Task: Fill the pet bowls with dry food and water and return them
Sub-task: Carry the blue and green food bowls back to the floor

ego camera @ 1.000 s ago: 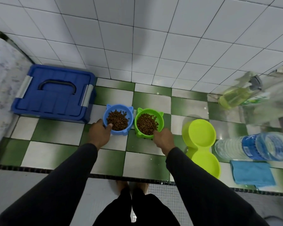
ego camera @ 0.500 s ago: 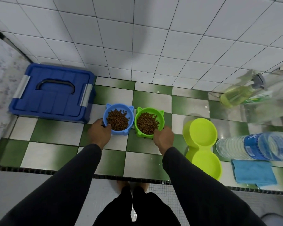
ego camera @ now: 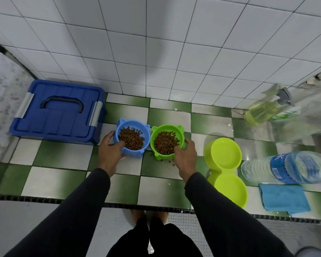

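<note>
Our left hand [ego camera: 110, 152] grips the kibble-filled blue cat-eared plastic bowl [ego camera: 131, 138], our right hand [ego camera: 185, 158] the matching green bowl [ego camera: 167, 141]; the yellow-green double plastic dish [ego camera: 225, 170] looks dry, so water seems left

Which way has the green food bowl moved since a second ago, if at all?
No. The green bowl keeps the same gap to the yellow double bowl.

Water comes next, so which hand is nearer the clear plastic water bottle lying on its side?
Right. The right hand grips the green bowl, closer to the water bottle; the left hand holds the blue bowl, farther away.
</note>
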Tool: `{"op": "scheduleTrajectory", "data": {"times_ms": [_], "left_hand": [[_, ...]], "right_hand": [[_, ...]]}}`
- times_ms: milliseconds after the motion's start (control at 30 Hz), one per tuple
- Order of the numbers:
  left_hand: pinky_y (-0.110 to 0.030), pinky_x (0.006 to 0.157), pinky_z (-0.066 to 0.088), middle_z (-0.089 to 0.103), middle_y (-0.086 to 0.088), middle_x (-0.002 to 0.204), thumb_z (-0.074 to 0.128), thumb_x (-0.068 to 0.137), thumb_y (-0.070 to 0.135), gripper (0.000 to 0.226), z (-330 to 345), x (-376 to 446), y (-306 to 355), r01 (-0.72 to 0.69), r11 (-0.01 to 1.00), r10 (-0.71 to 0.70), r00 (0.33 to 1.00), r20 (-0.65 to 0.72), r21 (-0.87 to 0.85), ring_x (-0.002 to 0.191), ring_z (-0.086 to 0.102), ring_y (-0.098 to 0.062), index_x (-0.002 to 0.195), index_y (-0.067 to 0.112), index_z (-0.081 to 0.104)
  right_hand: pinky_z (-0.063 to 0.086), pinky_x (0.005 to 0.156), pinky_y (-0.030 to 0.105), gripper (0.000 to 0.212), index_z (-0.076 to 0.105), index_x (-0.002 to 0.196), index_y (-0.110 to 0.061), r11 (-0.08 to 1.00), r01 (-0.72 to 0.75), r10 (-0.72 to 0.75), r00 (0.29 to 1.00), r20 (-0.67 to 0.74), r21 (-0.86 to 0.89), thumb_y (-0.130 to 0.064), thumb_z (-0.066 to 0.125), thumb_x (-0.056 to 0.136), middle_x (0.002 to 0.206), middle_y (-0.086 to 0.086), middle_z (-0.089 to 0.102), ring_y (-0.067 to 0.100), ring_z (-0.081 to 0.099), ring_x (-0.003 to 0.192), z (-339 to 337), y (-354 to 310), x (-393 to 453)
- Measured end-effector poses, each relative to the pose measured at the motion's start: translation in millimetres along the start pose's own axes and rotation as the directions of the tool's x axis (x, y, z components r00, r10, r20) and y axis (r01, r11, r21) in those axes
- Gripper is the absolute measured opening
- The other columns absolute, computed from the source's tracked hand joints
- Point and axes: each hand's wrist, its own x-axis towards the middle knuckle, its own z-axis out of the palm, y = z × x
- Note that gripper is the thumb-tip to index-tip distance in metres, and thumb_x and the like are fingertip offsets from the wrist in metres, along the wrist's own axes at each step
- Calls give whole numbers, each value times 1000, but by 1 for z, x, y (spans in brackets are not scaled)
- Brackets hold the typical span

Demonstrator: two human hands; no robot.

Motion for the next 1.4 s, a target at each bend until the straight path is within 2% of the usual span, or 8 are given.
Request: {"op": "scheduleTrajectory", "data": {"times_ms": [100, 167, 233, 333, 467, 633, 1033, 1400], "left_hand": [[-39, 67, 62, 65, -10, 127, 64, 94, -1, 56, 0, -7, 3, 16, 995, -13, 999, 31, -97, 108, 69, -30, 143, 28, 57], [-36, 65, 61, 64, -8, 129, 62, 95, -1, 54, 1, -13, 6, 20, 987, -12, 999, 52, -160, 110, 68, -29, 142, 25, 58], [-37, 67, 61, 62, -9, 132, 61, 96, -1, 53, 1, -21, 11, 17, 977, -3, 998, 67, -213, 114, 66, -28, 144, 22, 57], [-41, 74, 62, 62, -7, 132, 61, 97, 1, 53, 0, -33, 20, 3, 956, 14, 998, 53, -292, 117, 65, -30, 145, 23, 55], [-41, 73, 62, 63, -7, 134, 62, 98, 5, 51, -2, -47, 39, -37, 937, 52, 998, 36, -348, 119, 66, -32, 145, 23, 55], [-47, 80, 63, 64, -7, 134, 61, 99, 6, 42, -2, -64, 64, -73, 907, 97, 995, 36, -414, 117, 68, -33, 138, 20, 61], [-43, 73, 63, 73, -9, 126, 57, 99, 12, 37, -3, -91, 107, -166, 855, 204, 979, 24, -492, 105, 75, -26, 133, 23, 68], [-43, 73, 63, 74, -7, 124, 56, 100, 9, 37, 0, -108, 116, -207, 841, 233, 972, -11, -500, 106, 75, -26, 130, 25, 71]], "right_hand": [[60, 82, 54, 44, 55, 128, -29, 993, -33, 29, 999, 35, 113, -16, 61, 86, 105, -5, 63, 24, 65, 99, -6, -3, -6], [62, 75, 56, 40, 55, 125, -34, 977, -47, 39, 998, 44, 206, -16, 59, 89, 109, -4, 63, 24, 65, 100, -11, -7, -11], [64, 67, 49, 38, 55, 124, -36, 947, -67, 50, 997, 62, 315, -15, 57, 93, 113, -2, 64, 23, 66, 102, -19, -13, -15], [62, 64, 37, 44, 53, 136, -32, 888, -82, 40, 994, 103, 451, -11, 57, 96, 122, 4, 63, 24, 66, 107, -30, -24, -23], [63, 64, 41, 49, 53, 140, -27, 829, -37, -17, 996, 90, 557, -8, 58, 95, 121, 8, 64, 26, 68, 106, -44, -47, -38], [62, 63, 40, 50, 54, 141, -24, 801, 9, -63, 996, 70, 598, -5, 57, 95, 119, 9, 65, 26, 69, 105, -60, -78, -52], [62, 62, 43, 40, 62, 123, -33, 733, 56, -144, 987, 75, 678, -3, 55, 97, 117, 8, 65, 25, 72, 100, -75, -128, -72], [63, 65, 46, 44, 59, 132, -31, 738, 75, -175, 981, 82, 671, -3, 55, 97, 118, 8, 66, 24, 72, 102, -88, -134, -81]]}}
